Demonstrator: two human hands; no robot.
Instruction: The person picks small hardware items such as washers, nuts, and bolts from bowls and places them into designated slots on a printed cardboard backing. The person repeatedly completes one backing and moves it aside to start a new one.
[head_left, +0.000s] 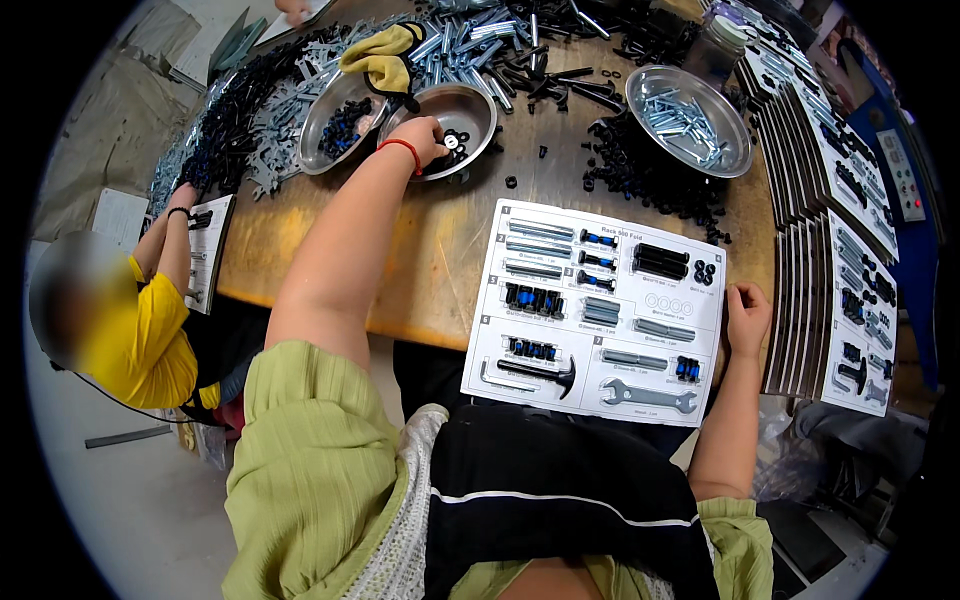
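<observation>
Washers [456, 139] lie in a steel bowl [462, 104] well back from the table's [545, 185] near edge. In the head view, the left hand [424, 138] dips into that bowl, fingers narrowed together; the right hand [748, 318] curls beside a printed parts card [610, 325] overhanging the near edge. Whether either grips anything, I cannot tell.

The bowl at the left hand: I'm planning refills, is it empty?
Not empty: black and pale rings lie in the bowl, bare metal showing beyond them.
</observation>
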